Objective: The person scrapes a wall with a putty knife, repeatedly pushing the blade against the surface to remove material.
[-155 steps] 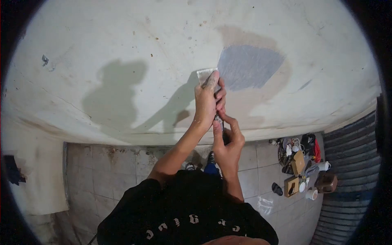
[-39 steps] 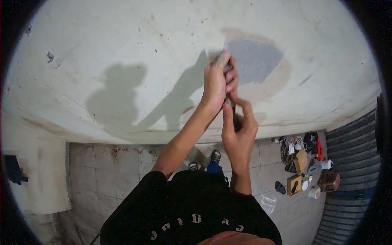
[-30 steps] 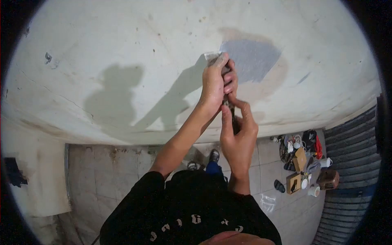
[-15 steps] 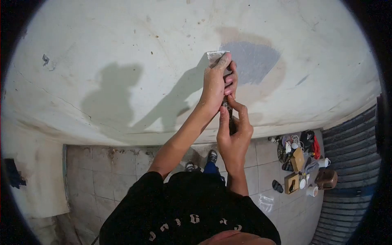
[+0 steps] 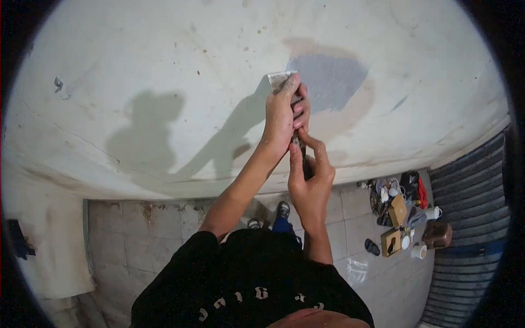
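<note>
scraper (image 5: 276, 81): held in both hands in front of the off-white wall (image 5: 219, 38), its broad, pale blade pointing up, near the left edge of the grey patch (image 5: 331, 79); hard to tell whether the blade touches the wall.
left hand (image 5: 281, 117): wrapped round the scraper, thumb laid along the blade, the other fingers curled at its right side; whitish specks on the skin.
right hand (image 5: 311, 183): just below the left hand, thumb and forefinger pinching the dark handle (image 5: 297, 142); the remaining fingers are partly hidden.
stain: a pinkish-brown area (image 5: 358, 106) borders the grey patch above and at the lower right.
shadow (image 5: 145, 128): a head and arm shape, on the wall left of the hands.
shirt (image 5: 240, 273): black, with pale lettering.
floor (image 5: 158, 246): grey tiles along the foot of the wall.
clutter on the right: a dark sandal (image 5: 372, 247), an open cardboard box (image 5: 385, 244), a white tub (image 5: 419, 252), a brown plastic item (image 5: 438, 235) and red cloth (image 5: 422, 192).
shutter (image 5: 470, 218): ribbed and dark, beside the clutter.
</note>
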A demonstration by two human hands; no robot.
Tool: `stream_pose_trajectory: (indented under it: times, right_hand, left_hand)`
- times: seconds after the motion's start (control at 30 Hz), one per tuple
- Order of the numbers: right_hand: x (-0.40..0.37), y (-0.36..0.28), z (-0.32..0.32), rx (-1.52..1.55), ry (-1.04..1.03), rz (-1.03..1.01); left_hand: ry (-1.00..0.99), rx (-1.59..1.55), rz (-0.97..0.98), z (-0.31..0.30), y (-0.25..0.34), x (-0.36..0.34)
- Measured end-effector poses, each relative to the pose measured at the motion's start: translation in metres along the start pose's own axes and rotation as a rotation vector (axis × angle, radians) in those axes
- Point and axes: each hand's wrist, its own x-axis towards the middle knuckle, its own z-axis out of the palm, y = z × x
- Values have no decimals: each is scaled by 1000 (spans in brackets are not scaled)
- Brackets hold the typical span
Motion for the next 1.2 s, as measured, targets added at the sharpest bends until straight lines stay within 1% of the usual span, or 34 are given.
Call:
stream_pose_trajectory:
  times: [0.03, 0.07, 0.1, 0.13, 0.2, 0.23, 0.27, 0.3, 0.37, 0.43, 0.47, 0.53, 0.63, 0.7, 0.8, 0.9, 1.0, 1.07, 1.13, 1.2]
  right_hand:
    - [7, -2, 2, 28, 14, -15]
    - [11, -3, 5, 55, 25, -14]
    - [14, -5, 6, 81, 38, -12]
    - [16, -21, -2, 33, -11, 81]
    - [12, -12, -2, -29, -3, -29]
    - [10, -8, -2, -57, 6, -89]
    - [8, -4, 2, 26, 13, -78]
    - [11, -7, 2, 35, 2, -46]
    - [13, -21, -5, 44, -25, 50]
    - [11, -23, -8, 6, -40, 72]
    - [9, -19, -6, -1, -37, 58]
    - [11, -17, -1, -1, -29, 20]
    - [15, -27, -5, 20, -41, 37]
    - [4, -19, -4, -21, -46, 22]
    - [10, -22, -1, -34, -33, -34]
    - [7, -28, -6, -41, -62, 50]
    - [8, -27, -3, -43, -79, 87]
    - [12, -30, -6, -35, -64, 27]
    - [11, -16, 1, 34, -4, -67]
    - [4, -16, -2, -9, -34, -14]
  left_hand:
    - [-6, 4, -6, 0, 5, 1]
    - [30, 76, 25, 4, 7, 3]
    - [13, 65, 41, 11, 14, 3]
    - [-1, 50, 51, 16, 17, 3]
    - [-27, 29, 71, 12, 13, 4]
    - [-17, 28, 50, 8, 9, 3]
    - [-8, 29, 34, 5, 6, 2]
    - [2, 33, 16, 5, 8, 1]
    - [-10, 9, 57, 10, 11, 1]
    - [-14, 2, 80, 14, 12, 0]
    - [-5, -6, 47, 9, 10, 1]
    - [-19, 11, 60, 12, 16, 2]
    - [-15, 0, 39, 7, 14, 3]
    - [-9, -27, 12, 4, 10, 0]
    - [-15, 15, 31, 5, 16, -1]
    - [4, 10, 48, 2, 11, -3]
    - [6, 26, 61, 7, 17, 0]
    - [13, 27, 49, 5, 17, -1]
    - [17, 0, 42, 3, 11, -2]
    - [5, 1, 57, 6, 14, -1]
